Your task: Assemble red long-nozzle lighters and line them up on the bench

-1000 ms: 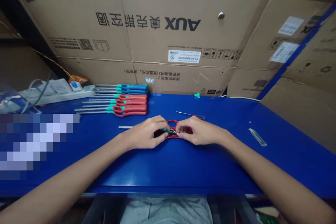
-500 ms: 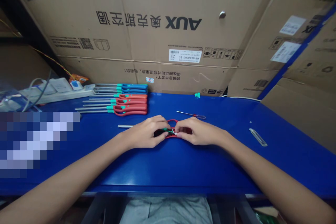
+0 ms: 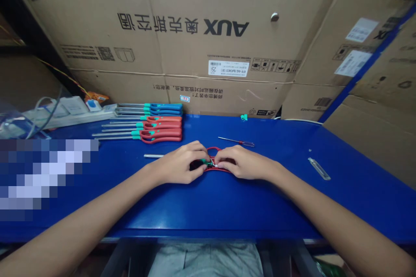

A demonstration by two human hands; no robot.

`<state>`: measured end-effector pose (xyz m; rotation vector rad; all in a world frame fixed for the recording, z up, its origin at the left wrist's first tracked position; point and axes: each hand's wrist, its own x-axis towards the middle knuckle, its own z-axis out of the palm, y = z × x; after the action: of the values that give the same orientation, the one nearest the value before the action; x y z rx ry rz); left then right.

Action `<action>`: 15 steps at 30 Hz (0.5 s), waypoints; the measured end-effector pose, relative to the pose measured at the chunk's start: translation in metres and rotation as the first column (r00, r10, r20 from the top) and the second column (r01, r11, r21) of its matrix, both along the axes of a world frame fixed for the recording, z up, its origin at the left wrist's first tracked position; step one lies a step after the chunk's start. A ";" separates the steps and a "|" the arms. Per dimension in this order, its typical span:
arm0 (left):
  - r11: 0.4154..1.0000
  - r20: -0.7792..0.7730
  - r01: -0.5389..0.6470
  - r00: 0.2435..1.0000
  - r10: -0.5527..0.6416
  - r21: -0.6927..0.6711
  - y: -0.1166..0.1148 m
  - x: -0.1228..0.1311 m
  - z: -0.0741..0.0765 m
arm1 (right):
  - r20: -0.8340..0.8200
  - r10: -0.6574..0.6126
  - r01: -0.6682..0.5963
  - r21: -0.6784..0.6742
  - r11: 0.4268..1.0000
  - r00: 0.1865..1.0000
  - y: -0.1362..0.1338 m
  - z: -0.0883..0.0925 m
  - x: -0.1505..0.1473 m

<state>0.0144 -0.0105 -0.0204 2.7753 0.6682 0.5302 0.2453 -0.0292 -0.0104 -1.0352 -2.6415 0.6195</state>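
A red long-nosed lighter [image 3: 216, 169] lies on the blue table between my hands, its casing open and its inner parts showing. Its metal tube [image 3: 152, 156] sticks out to the left beyond my wrist. My left hand [image 3: 183, 162] is closed at the lighter's left part, thumb and fingers pinching around a green piece [image 3: 204, 162]. From the right, my right hand [image 3: 248, 162] pinches at the white inner part [image 3: 213, 163], with its fingertips inside the casing. The fingers hide much of the handle, so the exact grip on the small parts is unclear.
Several blue lighters [image 3: 165, 107] and red lighters [image 3: 162, 135] lie stacked at the back left, beside a white power strip [image 3: 81, 114]. A screwdriver [image 3: 240, 142] lies behind my right hand. A clear plastic tube [image 3: 319, 169] is at the right. Cardboard [image 3: 182, 58] walls the back.
Almost nothing differs. My right fingertips have shifted slightly to the left over the lighter's inside; the left hand keeps its place.
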 end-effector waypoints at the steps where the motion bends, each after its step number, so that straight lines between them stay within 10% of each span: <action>1: 1.000 -0.004 -0.001 1.000 0.001 0.003 0.000 0.000 0.000 | 0.007 -0.003 0.003 0.001 1.000 1.000 0.000 0.000 0.000; 15: 1.000 -0.021 0.004 1.000 -0.004 0.024 0.000 0.000 0.000 | 0.017 0.018 -0.018 0.025 1.000 1.000 -0.001 0.002 -0.001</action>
<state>0.0143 -0.0103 -0.0205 2.8081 0.6648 0.5125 0.2439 -0.0304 -0.0080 -1.0146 -2.6685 0.5826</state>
